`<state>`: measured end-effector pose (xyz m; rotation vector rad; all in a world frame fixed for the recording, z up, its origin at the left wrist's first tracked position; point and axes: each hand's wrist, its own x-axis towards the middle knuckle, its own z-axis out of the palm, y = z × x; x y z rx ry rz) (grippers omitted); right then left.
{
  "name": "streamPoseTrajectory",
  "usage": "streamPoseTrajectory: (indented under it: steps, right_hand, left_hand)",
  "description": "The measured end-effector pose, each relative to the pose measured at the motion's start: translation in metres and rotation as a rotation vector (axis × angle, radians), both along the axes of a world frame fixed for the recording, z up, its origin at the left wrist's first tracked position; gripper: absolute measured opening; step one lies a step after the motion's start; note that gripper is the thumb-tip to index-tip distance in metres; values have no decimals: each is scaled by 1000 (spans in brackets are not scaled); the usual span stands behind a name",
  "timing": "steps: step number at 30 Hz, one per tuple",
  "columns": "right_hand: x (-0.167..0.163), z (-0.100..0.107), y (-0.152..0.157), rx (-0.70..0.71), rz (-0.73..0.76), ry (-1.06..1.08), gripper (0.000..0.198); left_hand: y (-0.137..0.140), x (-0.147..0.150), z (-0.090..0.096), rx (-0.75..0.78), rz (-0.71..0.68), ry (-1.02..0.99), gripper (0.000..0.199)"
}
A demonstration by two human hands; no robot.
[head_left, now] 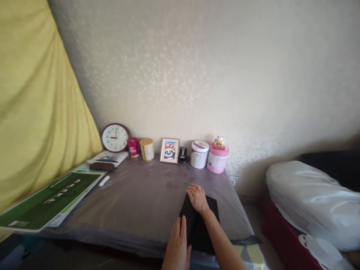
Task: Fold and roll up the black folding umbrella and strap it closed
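A flat black rectangular thing (200,237) lies near the front right edge of the table, with a seam or fold running along its length. It looks like a folder or a thin case, but its exact kind cannot be told. My left hand (177,242) is at its near left edge, fingers fairly straight along the side and the thumb over the top. Across its far left corner, my right hand (197,198) has its fingers bent over the edge. The right forearm covers part of the black surface.
Against the wall stand a clock (115,137), a pink can (133,147), a yellow-lidded tin (147,149), a framed panda picture (169,150), and two tubs (199,154). Green sheets (56,200), a brown case (101,166) and a white pen-like object (104,181) lie left. A plastic-covered pile (315,198) is right.
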<state>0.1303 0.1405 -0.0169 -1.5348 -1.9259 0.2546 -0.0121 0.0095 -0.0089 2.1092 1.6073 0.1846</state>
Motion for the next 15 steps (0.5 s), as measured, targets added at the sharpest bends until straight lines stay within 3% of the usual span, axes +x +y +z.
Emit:
streamPoseTrajectory:
  steps: [7, 11, 15]
  right_hand:
    - [42, 3, 6, -77, -216, 222, 32]
    - [84, 1, -22, -151, -396, 397, 40]
    - [98, -3, -55, -231, -409, 570, 46]
  left_hand:
    - [-3, -5, -16, 150, -21, -49, 70]
    - [-4, -5, -19, 201, -20, -79, 69]
    - [-3, -7, -18, 195, -34, -72, 68]
